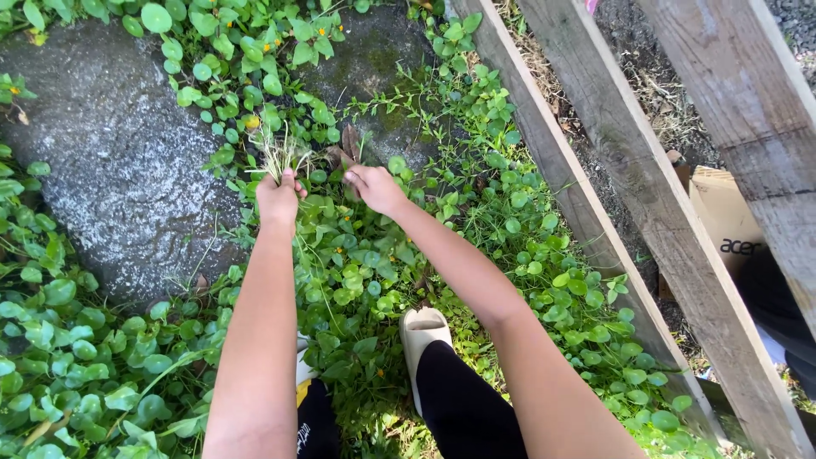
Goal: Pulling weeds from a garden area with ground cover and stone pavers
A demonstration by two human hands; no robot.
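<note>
Here, the fingers of the left hand (279, 199) are closed in a fist around a tuft of grass (274, 155), which sticks up out of the fist just left of the frame's centre. The right hand (374, 188), close beside it, has its fingers curled down into the green plants (365, 263); whether they grip anything cannot be told. Both hands sit at the edge of a grey rock (119, 161) in the upper left. A pale shoe (421, 331) stands among leaves at lower centre. Weathered wooden boards (612, 187) run diagonally along the right.
</note>
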